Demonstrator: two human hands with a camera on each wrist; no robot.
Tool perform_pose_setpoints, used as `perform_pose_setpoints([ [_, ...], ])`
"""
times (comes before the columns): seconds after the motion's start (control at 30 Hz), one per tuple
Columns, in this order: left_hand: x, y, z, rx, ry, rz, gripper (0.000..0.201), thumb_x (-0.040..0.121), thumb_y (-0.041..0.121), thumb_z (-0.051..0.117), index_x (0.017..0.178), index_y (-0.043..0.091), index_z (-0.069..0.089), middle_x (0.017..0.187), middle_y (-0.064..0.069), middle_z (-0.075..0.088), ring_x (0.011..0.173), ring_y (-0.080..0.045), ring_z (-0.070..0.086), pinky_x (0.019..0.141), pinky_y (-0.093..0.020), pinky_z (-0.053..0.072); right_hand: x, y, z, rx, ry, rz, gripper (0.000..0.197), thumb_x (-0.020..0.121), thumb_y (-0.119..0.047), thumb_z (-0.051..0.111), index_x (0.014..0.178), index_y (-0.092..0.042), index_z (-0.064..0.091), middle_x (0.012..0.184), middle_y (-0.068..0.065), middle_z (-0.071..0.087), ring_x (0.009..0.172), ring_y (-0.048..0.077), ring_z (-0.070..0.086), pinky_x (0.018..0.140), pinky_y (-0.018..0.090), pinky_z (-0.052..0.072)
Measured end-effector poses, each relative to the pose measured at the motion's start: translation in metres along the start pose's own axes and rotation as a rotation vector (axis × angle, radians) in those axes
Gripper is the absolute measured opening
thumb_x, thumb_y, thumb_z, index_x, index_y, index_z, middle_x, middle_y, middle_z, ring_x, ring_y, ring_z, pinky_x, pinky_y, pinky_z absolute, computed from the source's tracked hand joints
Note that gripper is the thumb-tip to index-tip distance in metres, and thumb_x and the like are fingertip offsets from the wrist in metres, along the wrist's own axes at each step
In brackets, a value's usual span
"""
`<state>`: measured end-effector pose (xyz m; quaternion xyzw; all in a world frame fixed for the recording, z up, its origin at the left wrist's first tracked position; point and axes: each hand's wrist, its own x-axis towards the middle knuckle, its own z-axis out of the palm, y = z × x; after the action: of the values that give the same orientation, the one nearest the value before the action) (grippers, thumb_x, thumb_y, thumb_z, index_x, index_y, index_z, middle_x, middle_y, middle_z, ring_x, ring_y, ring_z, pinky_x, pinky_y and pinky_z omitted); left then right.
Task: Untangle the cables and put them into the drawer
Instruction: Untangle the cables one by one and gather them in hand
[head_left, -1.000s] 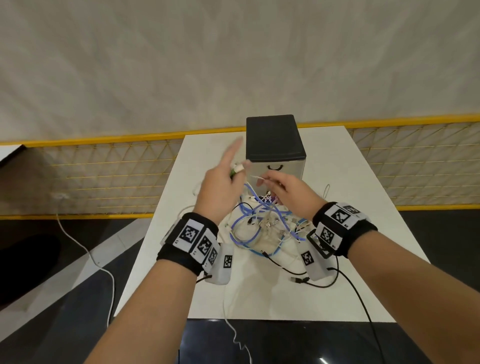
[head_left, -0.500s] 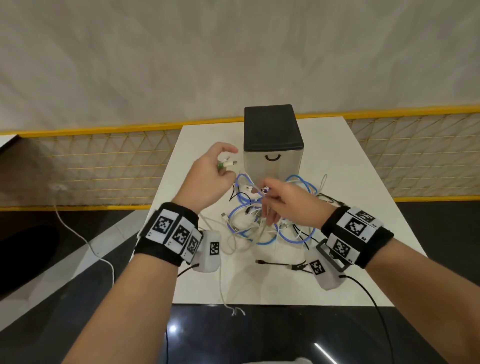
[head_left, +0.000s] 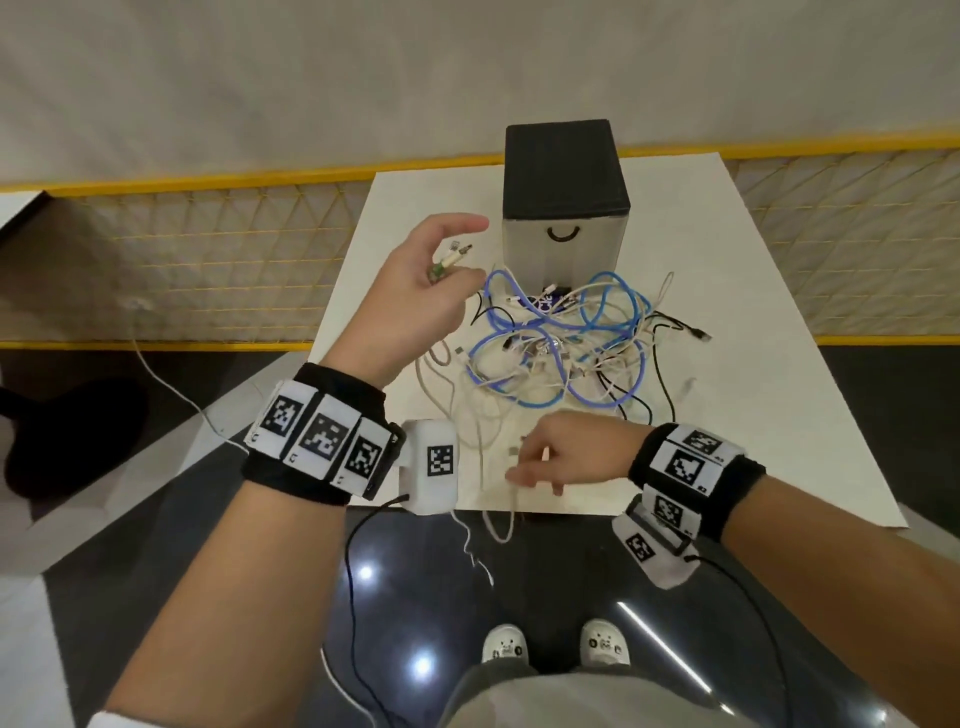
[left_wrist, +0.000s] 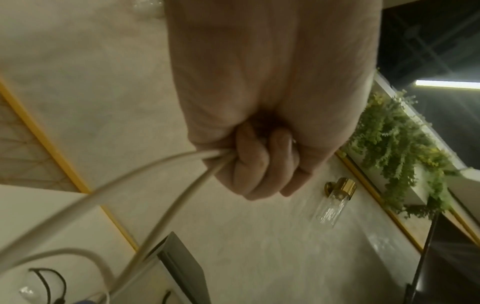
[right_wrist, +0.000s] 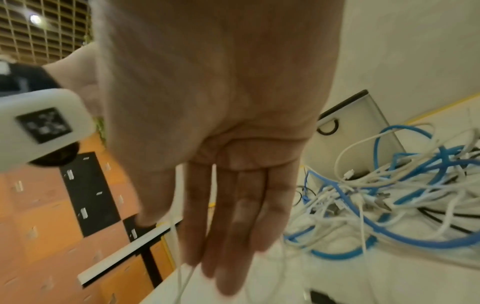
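A white table (head_left: 779, 364) is seen, bearing a closed drawer box (head_left: 563, 239) and a cable tangle (head_left: 561, 353) just before it.

A white cable (left_wrist: 155, 170) is gripped doubled in the left hand (head_left: 415, 301); its length trails toward the near edge, under the flat, empty right hand (head_left: 561, 457).

Looks like an indoor recording space set up in a lobby or showroom: small white square table (head_left: 769, 291) fenced by yellow-framed mesh barrier (head_left: 208, 260), glossy black-and-grey tiled floor (head_left: 156, 519), pale marble-look wall (left_wrist: 259, 246) with brass-and-glass wall lamp (left_wrist: 335, 201), trailing green artificial foliage (left_wrist: 394, 144).
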<state>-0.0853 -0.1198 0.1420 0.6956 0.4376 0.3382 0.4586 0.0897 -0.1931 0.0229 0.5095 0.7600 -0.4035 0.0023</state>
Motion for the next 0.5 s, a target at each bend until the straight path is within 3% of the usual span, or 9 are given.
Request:
perform_pose_setpoints([
  [0.07, -0.009, 0.004, 0.000, -0.084, -0.051, -0.021, 0.035, 0.100, 0.009, 0.048, 0.131, 0.023, 0.053, 0.047, 0.015, 0.032, 0.044, -0.010, 0.026, 0.044, -0.021, 0.027, -0.001, -0.003, -0.012, -0.020, 0.266, -0.030, 0.025, 0.089, -0.045, 0.059, 0.095, -0.021, 0.062, 0.089, -0.005, 0.066, 0.066, 0.001, 0.062, 0.069, 0.025, 0.046],
  [0.1, -0.013, 0.006, 0.001, -0.131, -0.073, -0.033, 0.033, 0.101, 0.010, 0.047, 0.132, 0.022, 0.053, 0.049, 0.014, 0.029, 0.044, -0.011, 0.024, 0.043, -0.021, 0.025, -0.001, -0.006, -0.017, 0.041, 0.380, -0.056, 0.028, 0.087, -0.044, 0.063, 0.104, -0.023, 0.057, 0.099, -0.005, 0.063, 0.075, 0.003, 0.063, 0.071, 0.027, 0.048],
  [0.17, -0.020, 0.012, 0.005, -0.204, -0.117, -0.045, 0.032, 0.104, 0.010, 0.044, 0.133, 0.019, 0.052, 0.051, 0.012, 0.026, 0.044, -0.010, 0.021, 0.042, -0.020, 0.023, 0.000, -0.017, -0.025, 0.206, 0.469, -0.130, 0.056, 0.081, -0.044, 0.069, 0.128, -0.026, 0.043, 0.125, -0.005, 0.051, 0.105, 0.008, 0.059, 0.083, 0.024, 0.049],
  [0.23, -0.027, 0.019, 0.010, -0.245, -0.165, -0.036, 0.032, 0.105, 0.009, 0.042, 0.135, 0.016, 0.052, 0.051, 0.011, 0.024, 0.044, -0.009, 0.020, 0.042, -0.020, 0.023, 0.003, -0.033, -0.028, 0.241, 0.418, -0.237, 0.072, 0.082, -0.041, 0.070, 0.141, -0.027, 0.031, 0.140, -0.004, 0.037, 0.125, 0.005, 0.041, 0.095, 0.012, 0.038],
  [0.3, -0.031, 0.024, 0.013, -0.266, -0.190, -0.003, 0.032, 0.105, 0.009, 0.041, 0.134, 0.015, 0.052, 0.051, 0.011, 0.023, 0.044, -0.009, 0.019, 0.041, -0.019, 0.022, 0.008, -0.049, -0.020, 0.190, 0.309, -0.354, 0.053, 0.090, -0.034, 0.063, 0.136, -0.020, 0.041, 0.135, 0.000, 0.041, 0.121, 0.004, 0.040, 0.096, 0.004, 0.033],
  [0.33, -0.032, 0.026, 0.014, -0.270, -0.184, 0.018, 0.031, 0.105, 0.009, 0.041, 0.133, 0.015, 0.053, 0.051, 0.012, 0.023, 0.043, -0.009, 0.019, 0.041, -0.019, 0.022, 0.010, -0.056, -0.014, 0.179, 0.238, -0.382, 0.039, 0.093, -0.032, 0.057, 0.127, -0.015, 0.050, 0.126, 0.001, 0.049, 0.114, 0.008, 0.046, 0.096, 0.008, 0.036],
  [0.4, -0.034, 0.028, 0.011, -0.285, -0.131, 0.061, 0.029, 0.105, 0.007, 0.040, 0.127, 0.016, 0.055, 0.050, 0.012, 0.023, 0.042, -0.008, 0.018, 0.041, -0.019, 0.020, 0.011, -0.060, 0.001, 0.166, 0.089, -0.346, 0.026, 0.096, -0.028, 0.048, 0.112, -0.008, 0.055, 0.107, 0.002, 0.059, 0.099, 0.015, 0.054, 0.092, 0.027, 0.043],
  [0.5, -0.036, 0.032, -0.002, -0.353, -0.013, 0.122, 0.027, 0.104, 0.004, 0.038, 0.117, 0.017, 0.058, 0.050, 0.013, 0.023, 0.041, -0.006, 0.017, 0.040, -0.019, 0.018, 0.010, -0.050, 0.020, 0.011, -0.091, -0.182, 0.019, 0.099, -0.026, 0.046, 0.103, -0.011, 0.056, 0.104, 0.004, 0.063, 0.093, 0.018, 0.055, 0.088, 0.033, 0.043],
])
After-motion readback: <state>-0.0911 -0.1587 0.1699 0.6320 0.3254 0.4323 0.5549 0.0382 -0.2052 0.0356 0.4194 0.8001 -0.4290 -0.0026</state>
